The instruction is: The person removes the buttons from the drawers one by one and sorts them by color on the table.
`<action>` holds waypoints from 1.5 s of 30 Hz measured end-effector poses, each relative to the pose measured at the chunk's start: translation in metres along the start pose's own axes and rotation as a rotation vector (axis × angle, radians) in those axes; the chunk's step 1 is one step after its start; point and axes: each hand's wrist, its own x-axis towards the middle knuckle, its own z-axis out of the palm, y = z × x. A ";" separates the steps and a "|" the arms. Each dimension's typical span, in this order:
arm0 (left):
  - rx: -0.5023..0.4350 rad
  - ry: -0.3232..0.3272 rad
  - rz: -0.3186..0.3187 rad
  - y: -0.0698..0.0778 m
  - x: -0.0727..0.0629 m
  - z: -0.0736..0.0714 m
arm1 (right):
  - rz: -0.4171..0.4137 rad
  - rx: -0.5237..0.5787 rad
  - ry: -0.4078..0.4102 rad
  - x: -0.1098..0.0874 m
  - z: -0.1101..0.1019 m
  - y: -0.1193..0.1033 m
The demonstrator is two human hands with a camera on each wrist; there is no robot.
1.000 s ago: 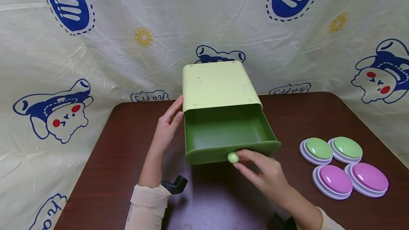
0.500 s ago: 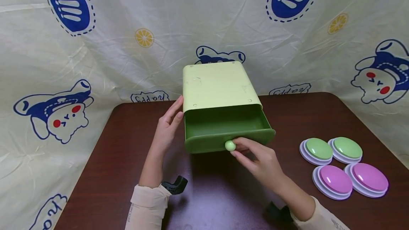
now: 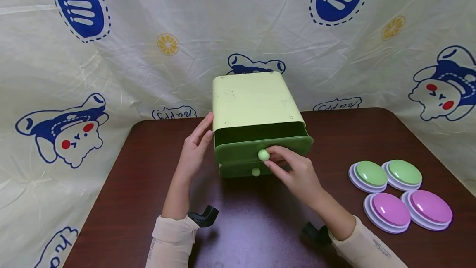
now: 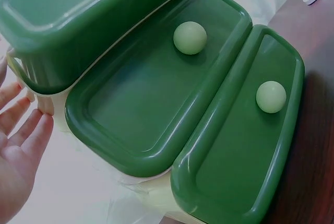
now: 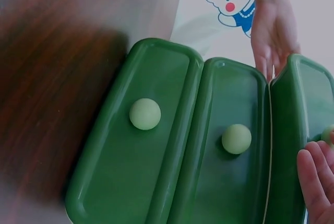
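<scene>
A small cabinet with a pale yellow-green shell (image 3: 256, 98) and three dark green drawers stands at the middle of the table. Its top drawer (image 3: 234, 152) is pulled partly out. My right hand (image 3: 299, 173) pinches that drawer's round light green knob (image 3: 263, 155) between thumb and fingers. On the other side, my left hand (image 3: 194, 148) rests its extended fingers against the cabinet's left wall. In the left wrist view the middle drawer (image 4: 141, 104) and bottom drawer (image 4: 237, 156) are pushed in, each with a round knob. Inside the top drawer, only a dark strip shows.
To the right on the brown table (image 3: 148, 218) lie two green domed discs (image 3: 371, 173) and two pink domed discs (image 3: 390, 209), all on pale round bases. A printed white cloth (image 3: 208, 20) hangs behind the table. Black wrist devices (image 3: 204, 216) sit at both cuffs.
My right hand has pushed the top drawer inward, away from me, so its opening has narrowed and the drawer front below now shows. The left hand has stayed at the cabinet's side.
</scene>
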 end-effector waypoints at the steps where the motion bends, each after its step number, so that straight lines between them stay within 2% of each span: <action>1: 0.002 0.001 0.000 0.000 0.000 0.000 | 0.008 -0.001 -0.004 0.001 0.000 0.001; 24: 0.009 0.008 0.044 -0.001 0.000 0.000 | 0.092 -0.025 -0.012 0.026 0.010 0.020; 32: -0.001 0.002 0.032 -0.001 0.000 -0.001 | 0.108 -0.021 -0.015 0.026 0.011 0.024; 38: 0.028 0.009 0.019 0.000 -0.002 0.000 | 0.112 -0.020 -0.022 0.026 0.011 0.022; 45: 0.074 0.065 0.024 0.003 -0.007 0.004 | 0.110 -0.017 -0.047 0.020 0.007 0.019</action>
